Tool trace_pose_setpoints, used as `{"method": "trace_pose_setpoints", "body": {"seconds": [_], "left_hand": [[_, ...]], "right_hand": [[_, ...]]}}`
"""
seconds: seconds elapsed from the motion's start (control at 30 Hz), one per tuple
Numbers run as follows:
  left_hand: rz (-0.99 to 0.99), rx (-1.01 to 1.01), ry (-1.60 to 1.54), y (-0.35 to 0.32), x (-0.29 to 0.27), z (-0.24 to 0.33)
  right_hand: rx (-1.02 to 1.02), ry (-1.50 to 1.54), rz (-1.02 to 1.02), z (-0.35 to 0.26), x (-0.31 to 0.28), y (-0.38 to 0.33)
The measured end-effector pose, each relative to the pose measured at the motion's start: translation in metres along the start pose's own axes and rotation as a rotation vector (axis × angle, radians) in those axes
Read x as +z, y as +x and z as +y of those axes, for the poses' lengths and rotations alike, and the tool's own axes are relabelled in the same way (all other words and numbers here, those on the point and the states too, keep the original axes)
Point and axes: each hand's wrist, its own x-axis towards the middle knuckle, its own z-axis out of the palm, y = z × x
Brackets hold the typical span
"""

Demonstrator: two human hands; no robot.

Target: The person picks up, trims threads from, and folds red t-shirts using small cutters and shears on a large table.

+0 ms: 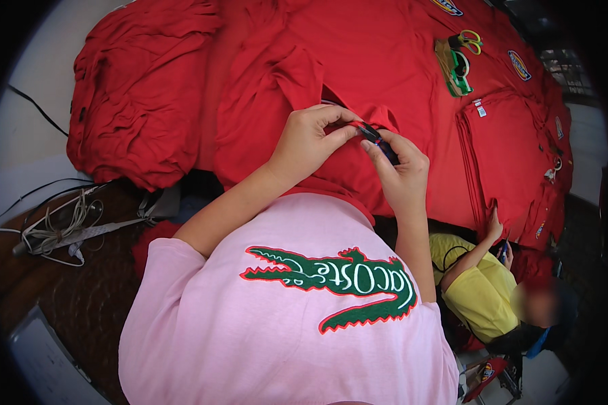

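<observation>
White lettering crosses a green crocodile patch [358, 277], edged in red, upside down on the wearer's pink shirt [250, 344]; shield-shaped patches [519, 65] mark the red cloth [412, 74] at far right, where a small white label [479, 108] also shows. The right hand [402, 169] is clamped on a small, slim, dark tool [380, 143] above the middle of the smooth red cloth; the left hand [311, 138] has thumb and forefinger together at the tool's left end, though what they pinch cannot be told. A crumpled heap [138, 94] lies at left; at far right, yellow-green scissors [476, 42] lie beside a green tape holder [461, 86] containing a white roll [462, 65]; a co-worker's hand [496, 226] touches cloth at near right.
</observation>
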Motion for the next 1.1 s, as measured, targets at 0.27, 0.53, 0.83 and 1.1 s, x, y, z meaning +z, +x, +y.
{"method": "trace_pose_setpoints", "body": {"seconds": [0.27,0.53,0.83,1.1], "left_hand": [[0.007,0.023,-0.001,0.0,0.002,-0.002],[0.01,0.035,0.023,0.0,0.004,-0.002],[0.012,0.065,0.106,0.0,0.007,-0.003],[0.099,-0.028,-0.026,0.001,-0.003,-0.009]], "right_hand": [[0.187,0.21,-0.046,0.011,-0.001,-0.002],[0.204,0.302,0.065,0.023,0.002,-0.006],[-0.042,0.302,-0.191,-0.005,-0.001,0.007],[0.045,0.259,-0.14,-0.01,0.003,-0.018]]}}
